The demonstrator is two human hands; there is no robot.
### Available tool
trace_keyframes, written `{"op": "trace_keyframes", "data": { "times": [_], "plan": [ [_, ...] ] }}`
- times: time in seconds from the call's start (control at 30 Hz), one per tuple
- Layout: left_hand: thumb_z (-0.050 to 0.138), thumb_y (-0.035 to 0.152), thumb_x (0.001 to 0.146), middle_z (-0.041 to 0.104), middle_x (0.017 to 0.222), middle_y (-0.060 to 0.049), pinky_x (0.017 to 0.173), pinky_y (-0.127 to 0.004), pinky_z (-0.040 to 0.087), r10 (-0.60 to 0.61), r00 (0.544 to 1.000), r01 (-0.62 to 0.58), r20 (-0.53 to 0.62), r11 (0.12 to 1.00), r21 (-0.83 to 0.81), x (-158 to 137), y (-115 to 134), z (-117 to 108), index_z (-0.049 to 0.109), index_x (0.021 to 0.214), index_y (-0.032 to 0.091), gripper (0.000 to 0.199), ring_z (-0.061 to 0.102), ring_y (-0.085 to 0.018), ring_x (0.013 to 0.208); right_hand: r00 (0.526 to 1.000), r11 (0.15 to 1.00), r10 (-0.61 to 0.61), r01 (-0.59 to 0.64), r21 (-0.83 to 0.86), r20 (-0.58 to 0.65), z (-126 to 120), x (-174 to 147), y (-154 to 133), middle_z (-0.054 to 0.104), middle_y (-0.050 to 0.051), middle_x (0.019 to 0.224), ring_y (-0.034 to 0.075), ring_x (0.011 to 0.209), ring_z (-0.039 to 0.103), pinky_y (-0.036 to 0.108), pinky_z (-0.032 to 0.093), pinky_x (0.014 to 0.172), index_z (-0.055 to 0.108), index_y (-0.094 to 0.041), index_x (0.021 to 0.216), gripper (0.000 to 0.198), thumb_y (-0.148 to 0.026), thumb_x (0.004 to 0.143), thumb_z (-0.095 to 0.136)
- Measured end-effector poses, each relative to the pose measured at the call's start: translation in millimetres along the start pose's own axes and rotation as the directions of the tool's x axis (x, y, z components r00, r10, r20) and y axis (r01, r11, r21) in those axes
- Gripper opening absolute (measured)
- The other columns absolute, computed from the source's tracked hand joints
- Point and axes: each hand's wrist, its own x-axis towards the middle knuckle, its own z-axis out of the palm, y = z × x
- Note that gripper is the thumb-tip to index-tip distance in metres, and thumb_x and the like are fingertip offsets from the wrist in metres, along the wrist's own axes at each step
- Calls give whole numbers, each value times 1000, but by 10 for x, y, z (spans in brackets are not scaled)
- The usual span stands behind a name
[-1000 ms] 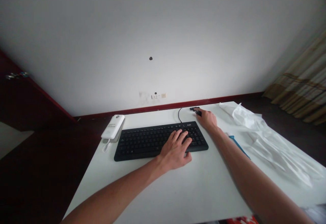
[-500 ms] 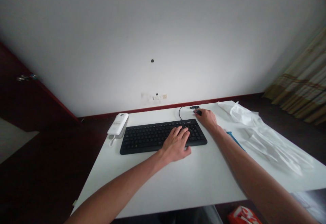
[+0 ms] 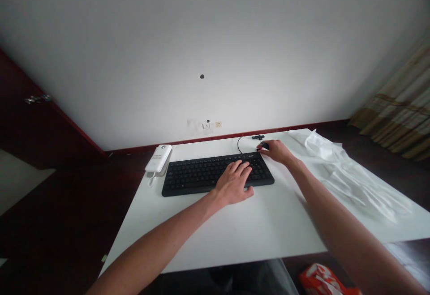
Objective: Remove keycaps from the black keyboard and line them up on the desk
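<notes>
A black keyboard (image 3: 191,179) lies on the white table, its cable running off the back edge. My left hand (image 3: 233,183) rests over its right part, fingers spread on the keys and thumb off the front edge. Just behind the keyboard's back right corner is my right hand (image 3: 277,150). Its thumb and fingers pinch a small black object (image 3: 265,145), partly covered, too small to name. Close behind it lie small black pieces (image 3: 258,137) on the table.
A white power bank (image 3: 159,158) with a short white cable sits left of the keyboard. Crumpled white plastic (image 3: 349,174) covers the table's right side. Below the front edge is a red and white package (image 3: 322,279). A wall with sockets (image 3: 211,125) stands behind.
My right hand has come slightly closer to the keyboard's back corner with the small black object. A blue tool seen beside my right forearm is now out of sight. The view has shifted slightly.
</notes>
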Motion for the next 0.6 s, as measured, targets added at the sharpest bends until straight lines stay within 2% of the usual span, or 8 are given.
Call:
{"op": "trace_keyframes", "data": {
  "times": [0.13, 0.27, 0.43, 0.6],
  "plan": [
    [62, 44, 90, 49, 156, -13, 123, -45, 32, -8, 1000, 8, 2, 1000, 3, 1, -8, 15, 55, 142, 11, 62, 39, -32, 145, 1000, 997, -15, 17, 80, -26, -95, -16, 51, 82, 9, 107, 29, 102, 76, 34, 53, 89, 80, -21, 113, 29, -34, 91, 65],
    [61, 44, 90, 50, 154, -13, 122, -45, 33, -4, 1000, 4, 14, 1000, -7, 10, -13, 18, 55, 141, 11, 61, 41, -32, 144, 1000, 987, -11, 12, 158, -10, -287, -45, 40, 82, 5, 105, 25, 97, 76, 32, 53, 85, 80, -25, 107, 25, -36, 90, 65],
    [60, 43, 91, 49, 155, -14, 123, -46, 33, -7, 1000, 7, 21, 1000, -11, 16, -5, -15, 54, 143, 11, 61, 41, -32, 144, 979, 969, -89, 43, 244, 183, -506, -84, -164, 82, 1, 95, 23, 86, 74, 30, 52, 77, 82, -25, 106, 28, -42, 88, 68],
    [61, 44, 91, 49, 155, -14, 122, -46, 33, -12, 999, 13, 34, 1000, -27, 22, 1, -39, 54, 143, 12, 61, 42, -32, 144, 930, 952, -179, 80, 297, 322, -547, -104, -419, 82, 0, 92, 22, 84, 73, 29, 51, 77, 82, -25, 104, 28, -42, 85, 72]
  ]
}}
